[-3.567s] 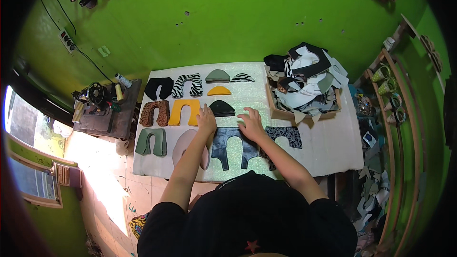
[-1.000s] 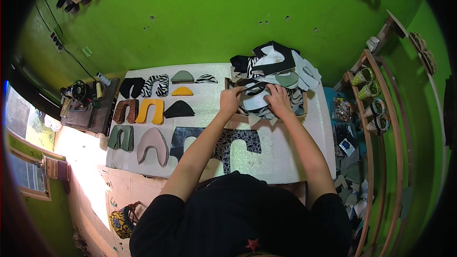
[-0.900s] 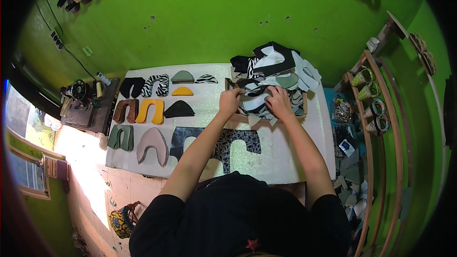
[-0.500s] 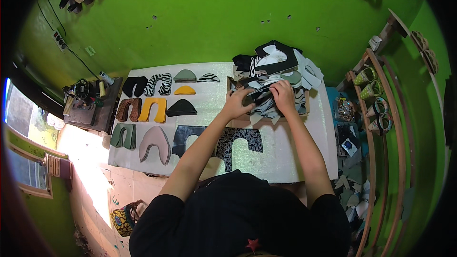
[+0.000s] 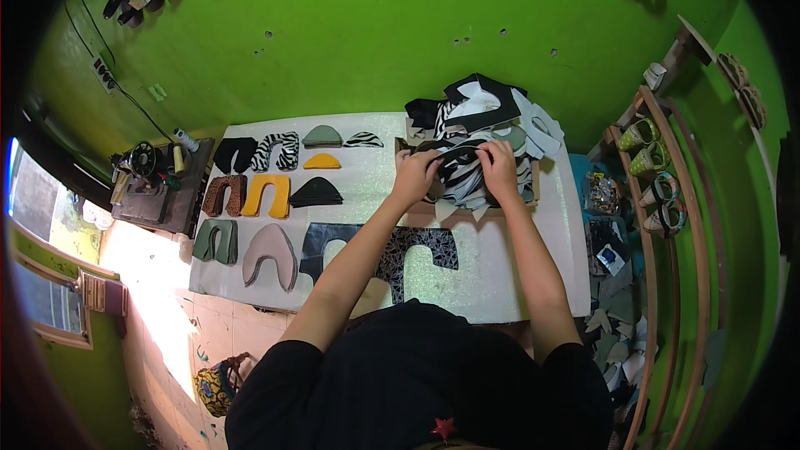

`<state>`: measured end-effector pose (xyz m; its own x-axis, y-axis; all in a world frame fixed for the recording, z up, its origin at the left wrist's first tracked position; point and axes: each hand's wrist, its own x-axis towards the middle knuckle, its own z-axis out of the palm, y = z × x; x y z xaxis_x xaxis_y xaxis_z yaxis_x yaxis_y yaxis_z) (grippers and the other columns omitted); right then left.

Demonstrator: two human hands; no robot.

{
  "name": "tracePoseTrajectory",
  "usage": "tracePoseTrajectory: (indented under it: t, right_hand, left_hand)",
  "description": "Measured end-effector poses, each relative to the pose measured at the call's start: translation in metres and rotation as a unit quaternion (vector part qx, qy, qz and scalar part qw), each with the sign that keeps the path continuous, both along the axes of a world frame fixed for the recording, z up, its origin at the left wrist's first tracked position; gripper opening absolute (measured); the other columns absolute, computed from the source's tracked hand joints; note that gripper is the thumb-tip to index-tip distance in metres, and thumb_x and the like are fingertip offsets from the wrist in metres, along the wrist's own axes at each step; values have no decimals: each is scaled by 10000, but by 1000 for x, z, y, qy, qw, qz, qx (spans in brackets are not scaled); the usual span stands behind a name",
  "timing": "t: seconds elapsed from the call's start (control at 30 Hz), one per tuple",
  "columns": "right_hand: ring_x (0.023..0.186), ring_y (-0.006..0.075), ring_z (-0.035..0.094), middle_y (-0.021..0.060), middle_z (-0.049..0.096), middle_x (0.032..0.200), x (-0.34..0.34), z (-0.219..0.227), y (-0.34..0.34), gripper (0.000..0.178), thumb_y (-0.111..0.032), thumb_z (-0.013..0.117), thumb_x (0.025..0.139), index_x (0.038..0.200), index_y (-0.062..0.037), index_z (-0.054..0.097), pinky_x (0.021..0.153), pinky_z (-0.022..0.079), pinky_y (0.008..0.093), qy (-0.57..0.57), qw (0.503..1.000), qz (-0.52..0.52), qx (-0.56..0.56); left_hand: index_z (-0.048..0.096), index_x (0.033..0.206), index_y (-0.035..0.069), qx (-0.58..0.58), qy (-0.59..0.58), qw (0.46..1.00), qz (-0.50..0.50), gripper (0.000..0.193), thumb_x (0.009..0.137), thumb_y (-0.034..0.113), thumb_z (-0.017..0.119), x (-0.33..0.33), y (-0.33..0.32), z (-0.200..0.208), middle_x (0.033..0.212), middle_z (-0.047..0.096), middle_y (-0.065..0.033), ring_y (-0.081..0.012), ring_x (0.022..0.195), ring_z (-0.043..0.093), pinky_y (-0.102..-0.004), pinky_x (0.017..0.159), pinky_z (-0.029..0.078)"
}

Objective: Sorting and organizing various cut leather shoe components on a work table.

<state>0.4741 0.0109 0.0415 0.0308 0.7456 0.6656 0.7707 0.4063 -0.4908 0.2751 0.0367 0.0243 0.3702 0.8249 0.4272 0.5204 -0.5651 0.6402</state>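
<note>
Over an open cardboard box point(image 5: 527, 205) heaped with cut material scraps, both my hands pinch a dark curved cut piece point(image 5: 457, 152). My left hand point(image 5: 415, 175) grips its left end beside the box's left side. At the other end, my right hand point(image 5: 498, 170) has its fingers closed on the piece. Zebra-striped, grey and white scraps point(image 5: 463, 187) lie beneath it. Behind my hands, a large black-and-white cut-out piece point(image 5: 481, 108) rests on top of the heap. The fingertips partly hide the ends of the held piece.
Left on the white table point(image 5: 550, 267) are sorted stacks: yellow U-shapes point(image 5: 268, 193), leopard-print U-shapes, a pink stack point(image 5: 268, 254) and black half-rounds point(image 5: 317, 192). A patterned dark piece point(image 5: 429, 242) lies near my left forearm. A sewing machine point(image 5: 143, 162) stands left; a wooden rack point(image 5: 650, 233) with sandals, right.
The dark piece has come up out of the scraps and is stretched between both hands. My left hand has shifted slightly, and its fingers are now drawn closer together.
</note>
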Motion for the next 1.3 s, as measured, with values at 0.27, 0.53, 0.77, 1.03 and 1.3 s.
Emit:
tracePoseTrajectory:
  t: [0.27,0.53,0.77,1.03,1.3]
  right_hand:
    - [861,292,511,118,555,875,8,-18,-25,101,-45,531,787,873,-16,573,765,410,354,90,996,-4,9]
    - [949,321,484,141,497,997,14,-36,-38,375,-38,632,652,1010,-33,520,838,391,381,67,996,-22,-58]
    - [940,306,487,116,476,985,0,-31,-38,535,-21,721,562,1056,-93,530,828,405,368,44,996,-62,-40]
    - [930,299,496,115,481,971,-5,-17,-36,430,62,662,594,986,-106,608,823,405,340,42,998,-32,-20]
    - [849,275,489,89,498,926,-10,6,-25,336,83,618,580,854,-109,651,768,403,338,61,996,-12,63]
  left_hand:
    - [608,1005,126,103,7,995,-11,235,790,60,540,-6,-23,6,884,630,-63,-220,864,584,-438,932,270]
    - [612,1007,154,143,6,990,-18,294,752,17,561,-12,-33,16,929,634,-33,-186,908,585,-441,966,241]
    - [606,1010,166,160,0,986,-36,328,729,0,569,-12,-41,27,938,631,-16,-179,916,581,-453,966,234]
    - [606,1000,166,171,-13,985,-35,338,717,-16,567,-16,-48,39,936,631,-6,-168,910,584,-450,967,231]
    - [616,988,137,164,-52,985,1,324,727,-34,532,-27,-47,61,921,639,-23,-178,879,590,-435,970,225]
